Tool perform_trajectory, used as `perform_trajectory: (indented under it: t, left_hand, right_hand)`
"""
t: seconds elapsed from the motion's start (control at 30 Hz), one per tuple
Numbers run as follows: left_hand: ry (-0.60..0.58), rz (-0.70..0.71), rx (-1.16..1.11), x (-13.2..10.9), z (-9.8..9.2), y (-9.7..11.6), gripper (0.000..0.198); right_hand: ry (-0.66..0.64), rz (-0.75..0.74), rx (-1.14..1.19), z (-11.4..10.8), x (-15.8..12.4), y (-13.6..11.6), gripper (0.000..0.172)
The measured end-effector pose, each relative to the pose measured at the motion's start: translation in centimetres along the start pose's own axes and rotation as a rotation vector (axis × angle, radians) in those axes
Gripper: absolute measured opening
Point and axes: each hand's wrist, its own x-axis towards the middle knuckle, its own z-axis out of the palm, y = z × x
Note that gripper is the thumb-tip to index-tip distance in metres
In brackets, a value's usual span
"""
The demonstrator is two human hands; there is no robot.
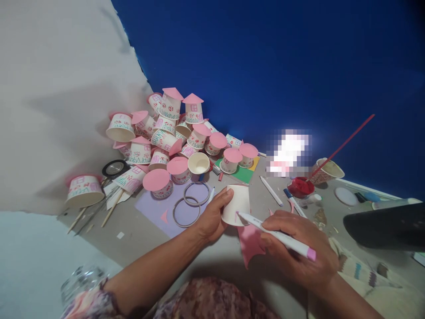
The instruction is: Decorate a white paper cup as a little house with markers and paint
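A white paper cup [239, 201], bottom end up, is gripped at its left side by my left hand [214, 217]. My right hand [299, 248] holds a white marker [285, 239] with a pink end, its tip touching the cup near the lower rim. A short pink stroke shows on the cup beside the tip. Under the cup and right hand lies a scrap of pink paper [249, 246]. Behind my left hand, two grey rings [186, 212] rest on a lilac sheet [149, 208].
Many decorated paper cups with pink paper roofs [156, 180] are piled at the back left. Markers [271, 191] lie at centre right. A red paint bowl [300, 188], a patterned cup [327, 172] and a dark cylinder [385, 228] stand right. A blue wall [265, 66] rises behind.
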Motion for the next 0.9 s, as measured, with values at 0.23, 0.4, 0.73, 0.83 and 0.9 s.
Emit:
perform_trajectory:
  t: [0.23,0.4,0.73,0.83,0.9]
  left_hand:
    - [0.011,-0.01,-0.013,-0.1,0.1,0.1,0.074]
    - [0.054,-0.004,-0.038,0.0,0.1,0.0,0.065]
    - [0.025,-0.002,0.0,0.0,0.0,-0.2,0.07]
    - [0.02,0.016,0.005,-0.1,0.1,-0.2,0.07]
    - [0.013,0.027,-0.001,-0.2,0.1,-0.1,0.066]
  right_hand:
    - [0.061,0.013,-0.056,-0.1,-0.3,0.0,0.009]
    - [0.092,0.023,-0.115,-0.1,-1.0,0.0,0.011]
    - [0.0,-0.004,-0.076,-0.1,-0.2,-0.6,0.018]
    - [0.007,-0.003,-0.086,-0.1,-0.3,-0.4,0.015]
    - [0.028,0.005,-0.089,-0.2,-0.4,-0.3,0.011]
